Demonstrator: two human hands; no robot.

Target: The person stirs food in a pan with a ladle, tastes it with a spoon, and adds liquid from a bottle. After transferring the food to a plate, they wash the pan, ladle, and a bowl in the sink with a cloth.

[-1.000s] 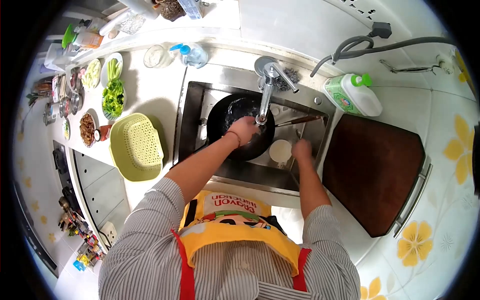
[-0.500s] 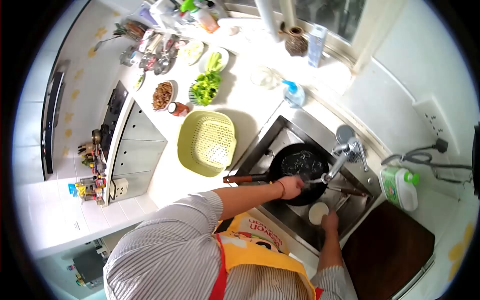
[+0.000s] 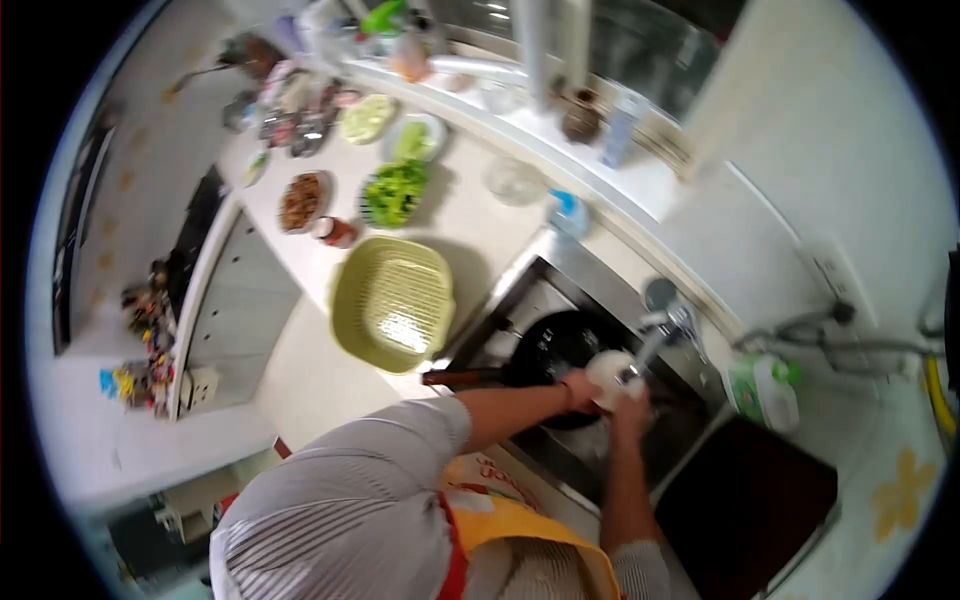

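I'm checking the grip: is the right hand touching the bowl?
Touching: the head view, though blurred, shows the right hand against the near edge of the bowl, no gap between.

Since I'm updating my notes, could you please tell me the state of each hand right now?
Left hand: holding the white dish at its left edge.
Right hand: holding the same dish at its near edge.

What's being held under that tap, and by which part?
A round white dish, its near edge in the left grip and right grip; finger placement is blurred.
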